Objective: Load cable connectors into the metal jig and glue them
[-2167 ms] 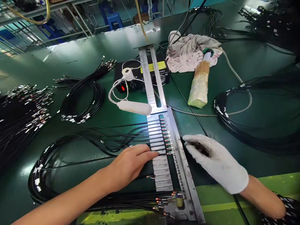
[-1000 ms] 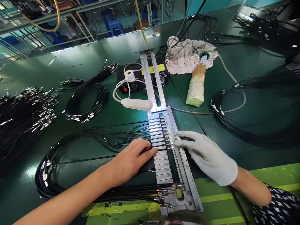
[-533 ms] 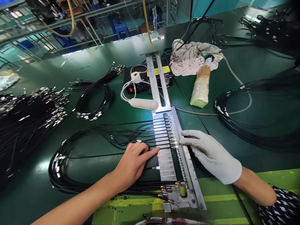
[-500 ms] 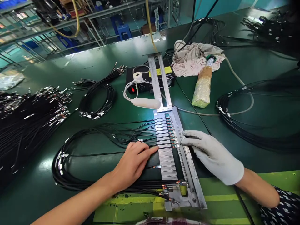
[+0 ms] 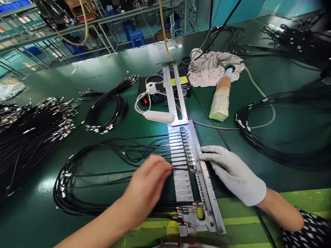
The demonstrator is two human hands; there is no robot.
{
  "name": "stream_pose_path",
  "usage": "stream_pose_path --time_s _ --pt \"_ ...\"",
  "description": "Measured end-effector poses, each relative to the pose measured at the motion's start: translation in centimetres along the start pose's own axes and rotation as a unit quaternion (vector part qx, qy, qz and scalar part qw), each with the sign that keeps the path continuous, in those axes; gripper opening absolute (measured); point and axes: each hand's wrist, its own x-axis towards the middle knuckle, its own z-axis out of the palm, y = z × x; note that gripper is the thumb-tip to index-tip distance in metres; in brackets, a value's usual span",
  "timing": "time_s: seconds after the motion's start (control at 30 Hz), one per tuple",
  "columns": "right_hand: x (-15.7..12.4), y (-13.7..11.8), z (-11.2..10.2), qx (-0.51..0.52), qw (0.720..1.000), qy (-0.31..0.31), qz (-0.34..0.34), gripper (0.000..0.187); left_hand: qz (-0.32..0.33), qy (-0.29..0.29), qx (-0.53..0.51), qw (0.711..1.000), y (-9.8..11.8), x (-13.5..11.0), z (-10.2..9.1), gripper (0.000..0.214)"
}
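A long metal fixture (image 5: 210,201) lies lengthwise before me, with several black cables (image 5: 144,148) laid across its slots, their copper tips (image 5: 186,148) in a row. My bare left hand (image 5: 148,182), blurred by motion, hovers at the fixture's left side. Its fingers are pinched on a black cable whose tip (image 5: 192,170) reaches over the slots. My gloved right hand (image 5: 232,174) rests flat on the fixture's right rail, fingers stretched, fingertips close to that tip. More cable ends (image 5: 181,210) lie at the fixture's near end.
Behind the fixture are a black control box (image 5: 155,93), a white pen-shaped tool (image 5: 159,117), a wrapped cartridge (image 5: 219,98) and a crumpled cloth (image 5: 210,65). Cable coils lie at the left (image 5: 106,110) and right (image 5: 269,141); a cable heap (image 5: 26,134) fills the far left.
My left hand has lifted off the mat and moved a loose cable from beside the fixture up across the slots. The gloved right hand has stayed on the rail.
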Motion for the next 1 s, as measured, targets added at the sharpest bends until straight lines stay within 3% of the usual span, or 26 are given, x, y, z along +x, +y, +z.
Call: stream_pose_path --time_s 0.07,0.13,0.33,0.7,0.9,1.0 --pt "0.1 -0.2 -0.1 -0.005 1.000 -0.001 0.005 0.047 0.032 -0.100 -0.046 0.993 -0.5 -0.2 2.0 0.020" --pt "0.2 -0.3 -0.2 -0.007 1.000 -0.005 0.013 0.046 0.037 -0.125 -0.052 0.990 -1.5 -0.7 3.0 0.023" --pt "0.3 -0.2 -0.1 0.010 0.999 -0.015 0.030 0.041 0.116 -0.180 0.012 0.977 -3.6 -0.6 1.8 0.038" --pt "0.4 -0.1 -0.1 0.011 1.000 -0.013 0.018 0.040 0.227 -0.160 0.121 0.953 -2.9 1.2 1.5 0.031" --pt "0.2 -0.6 -0.6 -0.059 0.997 -0.025 -0.044 0.047 0.136 -0.148 0.017 0.980 -3.3 -0.9 2.8 0.028" --pt "0.1 -0.6 -0.6 -0.078 0.992 -0.038 -0.088 0.048 0.078 -0.112 0.071 0.988 -3.2 -2.6 3.5 0.039"
